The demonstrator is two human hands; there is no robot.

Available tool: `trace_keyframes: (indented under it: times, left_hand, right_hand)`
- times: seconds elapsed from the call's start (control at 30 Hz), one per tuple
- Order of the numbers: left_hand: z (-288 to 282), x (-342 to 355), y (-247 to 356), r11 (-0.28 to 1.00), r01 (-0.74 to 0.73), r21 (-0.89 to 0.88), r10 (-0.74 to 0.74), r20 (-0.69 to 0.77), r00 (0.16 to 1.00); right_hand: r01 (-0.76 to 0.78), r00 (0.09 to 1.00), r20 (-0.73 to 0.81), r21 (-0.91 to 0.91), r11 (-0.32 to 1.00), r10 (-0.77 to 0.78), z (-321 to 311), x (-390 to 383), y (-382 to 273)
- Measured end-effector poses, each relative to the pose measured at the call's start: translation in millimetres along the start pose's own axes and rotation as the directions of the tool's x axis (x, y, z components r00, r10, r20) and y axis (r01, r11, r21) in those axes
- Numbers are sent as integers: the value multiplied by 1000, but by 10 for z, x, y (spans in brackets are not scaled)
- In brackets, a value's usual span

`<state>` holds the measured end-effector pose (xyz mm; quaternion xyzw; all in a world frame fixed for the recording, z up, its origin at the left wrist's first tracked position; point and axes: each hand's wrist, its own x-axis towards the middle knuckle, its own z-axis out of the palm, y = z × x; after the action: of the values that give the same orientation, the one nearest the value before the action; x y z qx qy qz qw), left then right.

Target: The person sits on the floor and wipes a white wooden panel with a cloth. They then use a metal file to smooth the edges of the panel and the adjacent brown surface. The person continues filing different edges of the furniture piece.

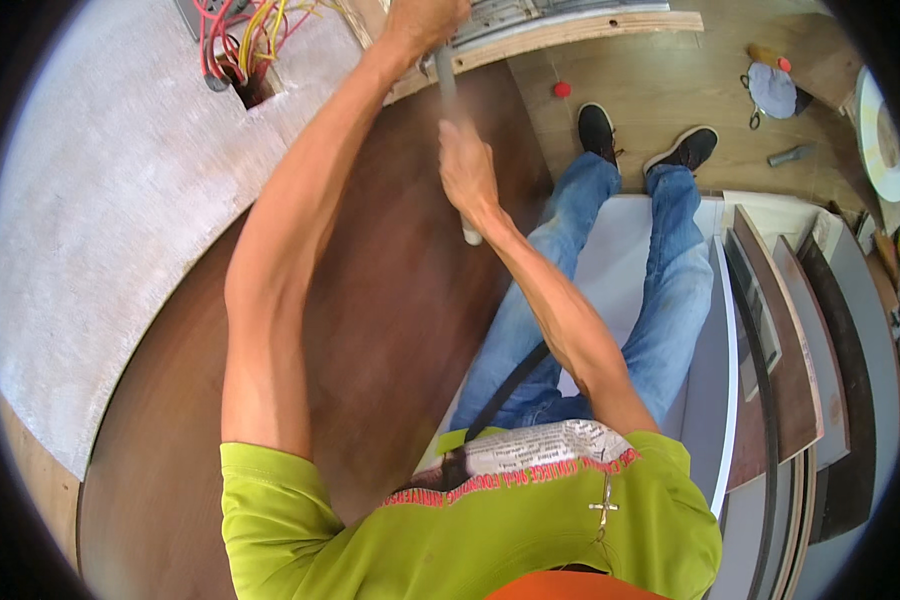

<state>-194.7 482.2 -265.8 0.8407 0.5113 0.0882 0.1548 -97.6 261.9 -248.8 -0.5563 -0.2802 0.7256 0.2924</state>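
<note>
Against brown panel: right hand, left hand grip grey rod.

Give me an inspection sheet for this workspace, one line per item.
Surface: brown panel beside grey wall.
Job's things: grey rod-like tool, light-tipped, against plywood edge.
Clutter: red cap, scissors, grey cylinder on floor.
Grippers: left hand and right hand both grip the tool.
Cables: red and yellow wires from wall hole.
Surroundings: boards stacked on edge.
</note>
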Motion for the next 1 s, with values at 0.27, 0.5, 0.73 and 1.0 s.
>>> trace_keyframes:
  times: [0.27,0.5,0.73,1.0]
  left_hand:
    - [-11,-132,-38,988,150,-26,-152,-60,987]
    - [-108,-189,-246,956,257,137,-258,-17,966]
    - [2,-296,-190,1000,25,15,-25,-8,1000]
    - [-37,-268,-106,992,57,111,-61,34,998]
  right_hand:
    - [38,999,38,-56,998,-36,117,154,-67]
    - [141,989,-41,-35,989,-143,350,204,-20]
    - [136,988,-78,-6,991,-136,412,74,53]
    - [38,999,7,-60,997,-38,233,10,42]
